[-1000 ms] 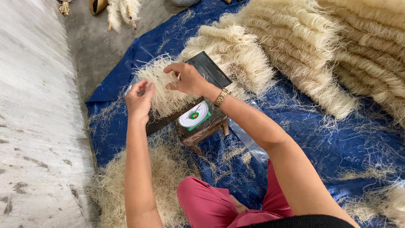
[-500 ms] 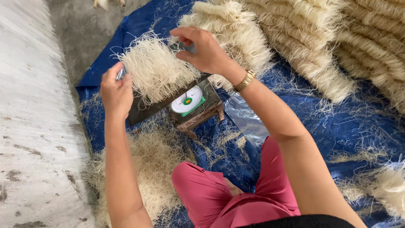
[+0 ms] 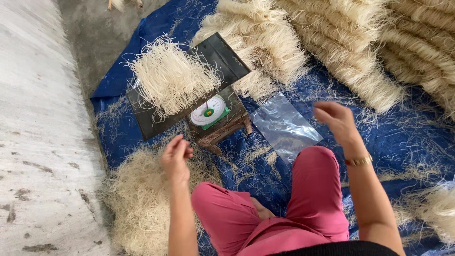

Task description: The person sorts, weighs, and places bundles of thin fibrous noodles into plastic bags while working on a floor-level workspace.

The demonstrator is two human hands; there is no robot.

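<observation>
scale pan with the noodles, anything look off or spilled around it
Loose noodle strands lie scattered over the blue tarp around the scale, off the neat bundles. The heap of noodles on the dark pan sits toward its left end, strands hanging over the edge. Both hands, left and right, are empty.

We see a bunch of noodles (image 3: 170, 78) lying on the tray (image 3: 222, 54) atop the scale (image 3: 209, 113), a plastic bag (image 3: 284, 125) on the tarp (image 3: 417, 142) just right of it, loose noodles (image 3: 137, 199) heaped nearer left, bundles (image 3: 332, 42) stacked behind.
</observation>
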